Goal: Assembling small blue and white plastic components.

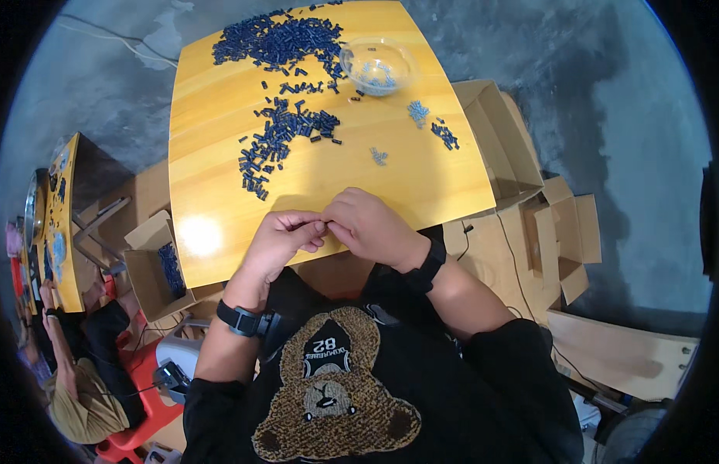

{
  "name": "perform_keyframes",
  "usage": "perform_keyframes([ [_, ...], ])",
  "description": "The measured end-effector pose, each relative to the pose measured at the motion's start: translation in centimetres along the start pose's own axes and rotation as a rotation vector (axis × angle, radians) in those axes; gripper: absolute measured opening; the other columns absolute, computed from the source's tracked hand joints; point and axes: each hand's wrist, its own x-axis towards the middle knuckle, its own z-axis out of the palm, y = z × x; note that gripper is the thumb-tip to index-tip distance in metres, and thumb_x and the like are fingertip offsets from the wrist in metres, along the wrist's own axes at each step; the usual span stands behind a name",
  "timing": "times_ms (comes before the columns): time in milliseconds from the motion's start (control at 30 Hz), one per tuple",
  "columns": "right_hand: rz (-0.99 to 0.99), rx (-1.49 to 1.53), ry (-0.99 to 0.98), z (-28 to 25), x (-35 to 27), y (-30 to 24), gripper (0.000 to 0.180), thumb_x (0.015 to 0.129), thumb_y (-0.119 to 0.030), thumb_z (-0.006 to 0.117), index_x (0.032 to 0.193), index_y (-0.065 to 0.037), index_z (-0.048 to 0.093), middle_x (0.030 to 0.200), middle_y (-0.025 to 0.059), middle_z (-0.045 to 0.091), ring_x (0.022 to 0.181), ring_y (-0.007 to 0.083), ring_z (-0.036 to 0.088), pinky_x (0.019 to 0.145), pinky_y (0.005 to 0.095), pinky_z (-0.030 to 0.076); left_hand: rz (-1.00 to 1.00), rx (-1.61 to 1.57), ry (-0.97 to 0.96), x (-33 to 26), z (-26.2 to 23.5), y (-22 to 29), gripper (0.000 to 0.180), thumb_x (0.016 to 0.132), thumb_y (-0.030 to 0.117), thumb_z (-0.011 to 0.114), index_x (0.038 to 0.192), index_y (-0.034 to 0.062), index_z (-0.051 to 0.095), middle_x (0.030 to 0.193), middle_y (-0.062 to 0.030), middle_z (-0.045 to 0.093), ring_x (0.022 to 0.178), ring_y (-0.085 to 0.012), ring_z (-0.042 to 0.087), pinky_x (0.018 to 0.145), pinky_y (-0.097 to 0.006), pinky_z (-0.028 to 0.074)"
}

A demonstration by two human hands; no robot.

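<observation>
We see both hands meeting over the near edge of the yellow table [220, 155]. The left hand [282, 240] is curled, its fingertips pinched toward the right hand [367, 224], which is also closed into a loose fist, thumb and forefinger pressed together at the point where the two hands touch. Something tiny seems to be held between them, but it is too small and hidden for us to tell what it is.

Further up the table lies a big heap of dark blue pieces [278, 39], with a second scatter [286, 135] nearer the middle. A clear bowl [377, 66] with pale bits inside stands just beside the heap. Small clusters of grey parts [418, 112] and blue pieces [444, 135] lie to the right of it. An open cardboard box [502, 147] sits off the table's right edge, another box [155, 267] holding blue pieces off its left.
</observation>
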Motion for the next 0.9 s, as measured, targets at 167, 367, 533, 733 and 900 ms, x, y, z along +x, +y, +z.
perform_keyframes([
  [167,0.033,0.082,-0.013,-0.2,-0.5,0.2,0.006,0.072,-0.004,0.057,0.078,-0.003,0.056,0.075,0.0118,0.054,0.078,0.0307,0.052,0.07,0.0376,0.044,0.0,0.126,-0.066,0.0,-0.2,0.6,0.022,0.085,0.014,0.061,0.098,-0.0032,0.064,0.081,-0.0053,0.065,0.07,-0.0112,0.06,0.066,-0.023,0.049],
  [367,0.036,0.105,0.02,0.1,-0.7,0.7,0.009,0.07,-0.004,0.061,0.079,-0.003,0.059,0.074,0.01,0.057,0.074,0.0285,0.054,0.067,0.036,0.045,0.013,0.148,-0.071,0.7,-0.1,-0.1,0.018,0.084,0.012,0.06,0.094,-0.0027,0.064,0.077,-0.0048,0.064,0.066,-0.0095,0.058,0.062,-0.022,0.048],
  [533,0.193,-0.039,0.178,-2.0,-1.1,2.5,0.007,0.072,-0.007,0.06,0.077,-0.002,0.06,0.073,0.0113,0.058,0.073,0.0291,0.056,0.066,0.0367,0.045,0.095,-0.004,0.091,1.3,-0.6,-1.0,0.014,0.083,0.003,0.058,0.096,-0.002,0.061,0.078,-0.0073,0.064,0.066,-0.0117,0.06,0.06,-0.022,0.048],
  [733,0.358,-0.194,0.249,-4.5,-1.9,5.8,0.008,0.074,-0.009,0.058,0.076,-0.002,0.061,0.074,0.013,0.059,0.075,0.0312,0.056,0.068,0.0388,0.045,0.098,-0.336,0.069,1.3,-2.0,-1.5,0.015,0.084,0.002,0.057,0.098,-0.0013,0.06,0.08,-0.0088,0.064,0.067,-0.0133,0.061,0.058,-0.021,0.05],
  [900,0.336,-0.316,0.213,-4.2,-1.1,6.7,0.007,0.073,-0.008,0.057,0.076,-0.002,0.061,0.074,0.013,0.059,0.075,0.031,0.056,0.068,0.039,0.045,0.125,-0.346,0.072,1.3,-2.0,-2.1,0.015,0.084,0.002,0.056,0.098,-0.0005,0.06,0.083,-0.0084,0.063,0.068,-0.0136,0.061,0.06,-0.022,0.05],
])
